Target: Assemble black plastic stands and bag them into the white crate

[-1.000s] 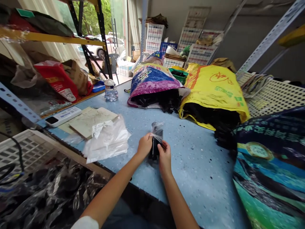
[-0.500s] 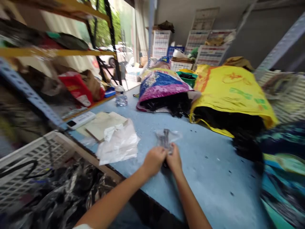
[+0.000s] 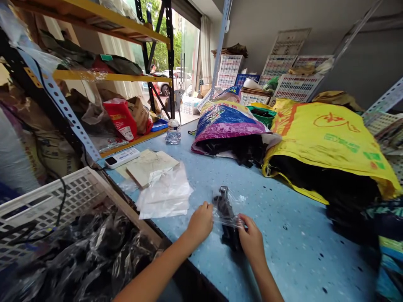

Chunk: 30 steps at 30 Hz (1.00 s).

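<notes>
A clear plastic bag (image 3: 237,205) is stretched between my two hands over the blue tabletop. Inside its far part lies a bundle of black parts (image 3: 224,201), whose near end sticks out of the bag's mouth. My left hand (image 3: 200,221) pinches the bag's left edge. On the other side, my right hand (image 3: 251,235) grips the right edge between thumb and fingers, close beside the black parts. What exactly the black parts are I cannot tell. Left of my hands rests a stack of white plastic bags (image 3: 166,195).
A white crate (image 3: 85,184) of bagged black items stands at lower left. Behind are a purple-blue sack (image 3: 229,121) and a yellow sack (image 3: 330,138), both spilling black pieces. A water bottle (image 3: 173,133) and a white power strip (image 3: 122,158) sit along the left side.
My hands have moved apart, from close together to either side of the bag, and the bag's mouth is spread wider. The camera view has shifted, placing the surroundings farther right.
</notes>
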Available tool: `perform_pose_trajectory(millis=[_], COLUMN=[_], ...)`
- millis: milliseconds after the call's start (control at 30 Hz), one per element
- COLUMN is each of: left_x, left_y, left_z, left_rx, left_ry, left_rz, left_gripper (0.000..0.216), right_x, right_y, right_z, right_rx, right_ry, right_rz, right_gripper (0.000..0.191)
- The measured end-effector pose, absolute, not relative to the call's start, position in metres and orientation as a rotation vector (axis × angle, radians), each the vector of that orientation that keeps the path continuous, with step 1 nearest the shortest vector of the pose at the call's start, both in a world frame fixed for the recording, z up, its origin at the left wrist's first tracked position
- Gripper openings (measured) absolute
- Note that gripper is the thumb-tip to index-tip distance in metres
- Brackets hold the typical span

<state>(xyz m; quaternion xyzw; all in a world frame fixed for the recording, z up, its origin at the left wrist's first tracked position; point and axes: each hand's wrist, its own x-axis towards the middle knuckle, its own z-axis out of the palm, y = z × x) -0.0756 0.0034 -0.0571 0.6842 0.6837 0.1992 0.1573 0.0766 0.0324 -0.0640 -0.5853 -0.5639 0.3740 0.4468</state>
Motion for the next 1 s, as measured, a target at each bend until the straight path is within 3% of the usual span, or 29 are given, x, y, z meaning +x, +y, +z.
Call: perform_pose_trajectory(millis=[167, 300, 433, 533, 667, 733, 867, 1000], left_x=[-0.061, -0.073, -0.093, -0.081, -0.045, -0.034, -0.032, -0.039], left_y=[-0.016, -0.048, -0.047, -0.018, 0.015, 0.020, 0.018, 0.007], left_z=[-0.048, -0.038, -0.039, -0.049, -0.053, -0.050, -0.039, -0.027], left_rx=[1.955, 1.950, 1.429, 0.970, 0.796, 0.711, 0.553, 0.436], left_ry=[1.783, 1.526, 1.369, 1.362, 1.278, 1.166, 0.862, 0.689], left_rz=[0.436, 0.370, 0.764, 1.027, 1.047, 1.015, 0.942, 0.977], left_gripper=[0.030, 0.029, 0.025, 0.045, 0.071, 0.064, 0.025, 0.018], right_x=[0.075, 0.065, 0.061, 0.059, 0.055, 0.053, 0.052, 0.053], right_y=[0.013, 0.004, 0.003, -0.001, -0.006, -0.007, -0.012, -0.026], right_z=[-0.072, -0.074, -0.070, -0.068, -0.063, -0.056, -0.040, -0.032], right_rx=[-1.472, -1.463, -1.426, -1.386, -1.328, -1.291, -1.186, -0.991], right_ry=[-1.204, -1.057, -1.051, -1.104, -1.201, -1.272, -1.437, -1.655], right_rz=[0.976, 0.870, 0.792, 0.737, 0.603, 0.522, 0.391, 0.069], right_gripper=[0.038, 0.033, 0.028, 0.029, 0.031, 0.029, 0.024, 0.014])
